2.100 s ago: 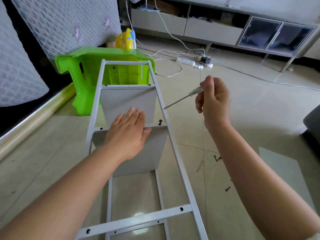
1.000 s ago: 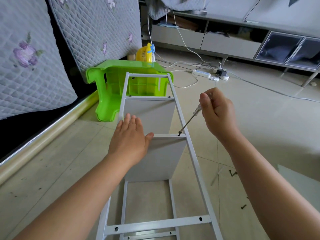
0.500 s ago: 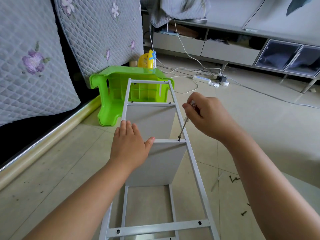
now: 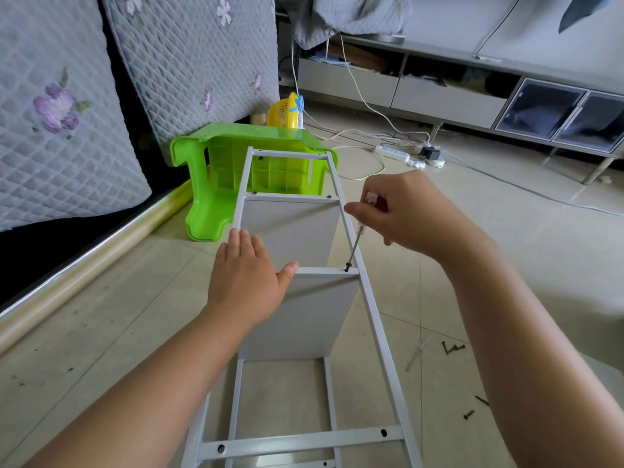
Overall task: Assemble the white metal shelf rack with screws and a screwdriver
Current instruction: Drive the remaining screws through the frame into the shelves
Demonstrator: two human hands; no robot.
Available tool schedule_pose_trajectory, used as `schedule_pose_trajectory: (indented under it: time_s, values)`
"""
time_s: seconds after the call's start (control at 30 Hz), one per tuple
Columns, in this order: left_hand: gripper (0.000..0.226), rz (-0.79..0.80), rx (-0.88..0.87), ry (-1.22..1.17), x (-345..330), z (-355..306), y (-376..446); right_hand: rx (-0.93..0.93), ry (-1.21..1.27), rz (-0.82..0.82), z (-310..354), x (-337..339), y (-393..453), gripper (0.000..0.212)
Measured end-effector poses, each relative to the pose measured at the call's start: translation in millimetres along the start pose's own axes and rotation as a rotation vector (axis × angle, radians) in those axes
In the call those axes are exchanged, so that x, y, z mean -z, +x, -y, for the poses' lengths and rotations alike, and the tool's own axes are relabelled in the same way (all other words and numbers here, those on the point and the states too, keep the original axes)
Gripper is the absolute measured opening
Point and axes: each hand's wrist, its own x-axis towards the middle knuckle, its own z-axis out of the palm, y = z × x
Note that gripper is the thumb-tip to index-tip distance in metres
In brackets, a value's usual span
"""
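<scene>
Head view: one screwdriver (image 4: 358,231), two hands, four loose screws (image 4: 468,414).

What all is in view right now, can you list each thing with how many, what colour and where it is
shelf rack: one, white, lying on the floor, centre
shelf panels: two, white, fitted between the rack's rails
screw: one, dark, in the rack's right rail under the screwdriver tip
screwdriver: one, clear handle and metal shaft, in the right hand
loose screws: a few, dark, on the floor to the right
stool: one, green, tipped over at the rack's far end
fan: one, yellow, behind the stool
power strip: one, white, on the floor by the cabinet
cabinet: one, grey, along the far wall
quilted cushions: two, grey with purple flowers, left
left hand: flat on the nearer panel's edge
right hand: grips the screwdriver
</scene>
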Motion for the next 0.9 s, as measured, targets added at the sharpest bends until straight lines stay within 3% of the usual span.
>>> schedule_pose_trajectory:
  time_s: [0.13,0.23,0.4,0.57,0.9]
  values:
    - [0.080,-0.007,0.003,0.011,1,0,-2,-0.083,-0.168,-0.045,3,-4,9,0.041]
    - [0.080,-0.014,-0.004,0.016,0,0,-3,-0.063,-0.212,-0.085,3,-9,11,0.025]
    - [0.080,-0.008,-0.002,0.016,0,1,-2,0.078,-0.063,0.029,5,-1,3,0.022]
    - [0.080,0.004,0.002,0.033,0,0,-2,-0.029,-0.033,0.229,0,16,-1,0.008]
    - [0.079,0.011,0.004,0.054,-1,-1,-1,-0.070,-0.332,0.207,2,27,-1,0.026]
